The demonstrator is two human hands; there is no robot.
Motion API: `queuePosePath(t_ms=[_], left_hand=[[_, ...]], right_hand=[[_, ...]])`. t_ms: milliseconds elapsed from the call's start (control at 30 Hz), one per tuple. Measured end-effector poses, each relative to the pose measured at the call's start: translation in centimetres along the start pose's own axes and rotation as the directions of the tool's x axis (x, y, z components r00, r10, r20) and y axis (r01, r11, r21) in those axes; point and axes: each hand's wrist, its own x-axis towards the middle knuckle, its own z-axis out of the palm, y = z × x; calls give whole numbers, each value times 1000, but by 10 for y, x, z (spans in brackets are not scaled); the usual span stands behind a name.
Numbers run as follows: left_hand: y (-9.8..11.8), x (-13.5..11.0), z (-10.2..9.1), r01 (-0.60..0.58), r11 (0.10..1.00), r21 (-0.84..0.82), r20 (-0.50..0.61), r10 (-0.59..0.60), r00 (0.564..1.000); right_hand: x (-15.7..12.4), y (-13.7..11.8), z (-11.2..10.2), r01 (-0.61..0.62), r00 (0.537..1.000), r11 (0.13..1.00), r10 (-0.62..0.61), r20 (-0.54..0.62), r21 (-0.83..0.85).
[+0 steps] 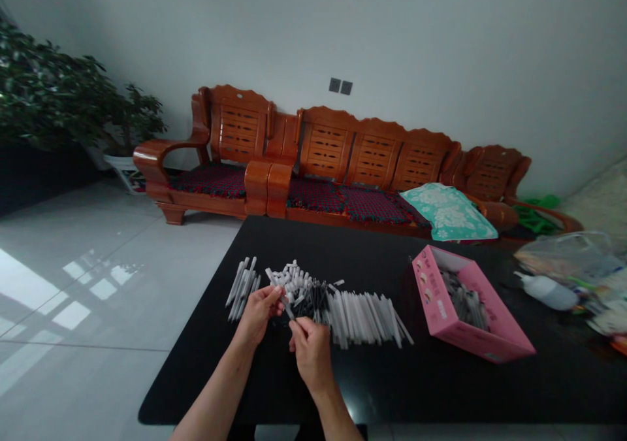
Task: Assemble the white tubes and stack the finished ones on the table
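Observation:
Both my hands meet over a black table (pixel 372 382). My left hand (pixel 258 311) pinches a small white cap at its fingertips. My right hand (pixel 310 351) is closed around a thin grey pen-like tube (pixel 288 308) whose tip points toward the left hand. Just beyond them lie a heap of small white caps (pixel 292 279), a clump of dark thin refills (pixel 313 297) and a row of white tubes (pixel 365 317). A smaller bundle of white tubes (pixel 243 283) lies to the left.
An open pink cardboard box (pixel 467 323) holding grey tubes stands right of the piles. A white bottle (pixel 546 291) and clear plastic bags (pixel 571 255) sit at the table's right end. Behind the table are a wooden sofa (pixel 343 160) and a potted plant (pixel 59 95).

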Motion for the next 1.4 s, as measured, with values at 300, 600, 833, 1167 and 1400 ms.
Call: queuePosePath(t_ms=[300, 600, 833, 1167, 1400], left_hand=[[-1, 7, -4, -76, 997, -1, 29, 76, 997], [-2, 5, -5, -38, 999, -11, 42, 38, 998], [-4, 4, -4, -20, 1000, -7, 42, 20, 999], [-5, 4, -6, -23, 999, 22, 41, 23, 999], [-7, 5, -6, -14, 1000, 18, 14, 14, 1000]], right_hand=[[8, -4, 7, -425, 903, 815, 352, 246, 395], [6, 2, 4, -430, 903, 766, 378, 207, 477], [7, 5, 4, -415, 910, 768, 355, 216, 487], [6, 5, 5, -467, 884, 750, 402, 237, 468], [4, 4, 4, -332, 942, 901, 330, 56, 280]])
